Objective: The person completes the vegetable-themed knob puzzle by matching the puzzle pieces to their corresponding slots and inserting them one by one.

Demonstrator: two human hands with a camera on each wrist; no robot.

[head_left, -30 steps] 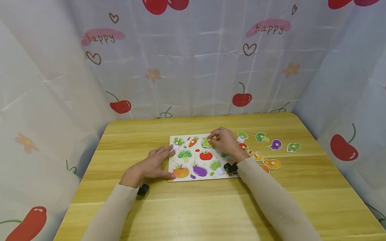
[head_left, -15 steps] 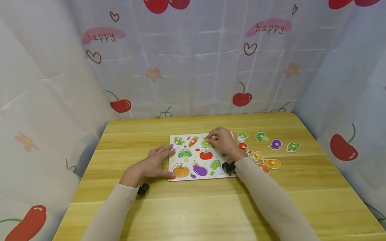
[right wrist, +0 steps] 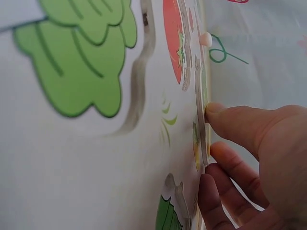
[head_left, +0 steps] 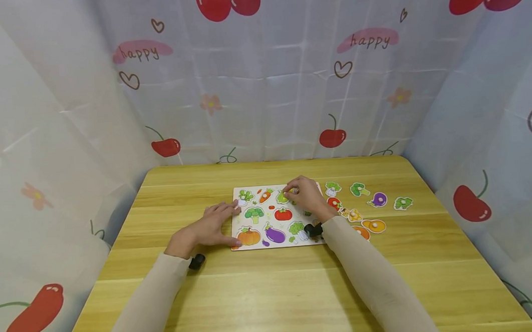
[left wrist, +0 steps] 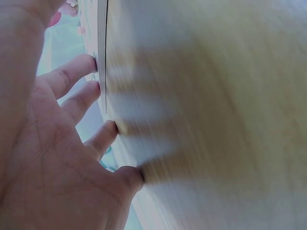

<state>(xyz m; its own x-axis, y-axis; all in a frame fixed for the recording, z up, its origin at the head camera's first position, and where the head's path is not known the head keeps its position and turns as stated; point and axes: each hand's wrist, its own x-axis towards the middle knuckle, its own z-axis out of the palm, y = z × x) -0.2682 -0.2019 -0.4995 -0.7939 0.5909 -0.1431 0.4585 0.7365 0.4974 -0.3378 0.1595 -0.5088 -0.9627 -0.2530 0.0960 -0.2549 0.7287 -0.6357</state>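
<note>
A white vegetable puzzle board [head_left: 237,192] lies flat on the table. My left hand [head_left: 209,225] rests at its left edge with spread, fairly straight fingers, thumb near the lower left corner. In the left wrist view, two fingertips meet the board's side [left wrist: 102,43] while the others touch the table. My right hand [head_left: 307,196] reaches over the board's upper right part, thumb and forefinger pinching a green vegetable puzzle piece [head_left: 282,198] at its slot. The piece's knob is hidden by the fingers. A carrot piece [head_left: 265,196] with a knob sits just left of it.
Right of the board lie several loose knobbed pieces, among them a broccoli [head_left: 359,189], an eggplant [head_left: 378,199], a leafy green [head_left: 403,203] and an orange pumpkin-like one [head_left: 374,226]. Printed curtains [head_left: 263,111] enclose the wooden table [head_left: 255,297] at the back and sides.
My right hand has shifted slightly left with the green vegetable piece, which lies more within its outline on the board. My left hand stays in place.
</note>
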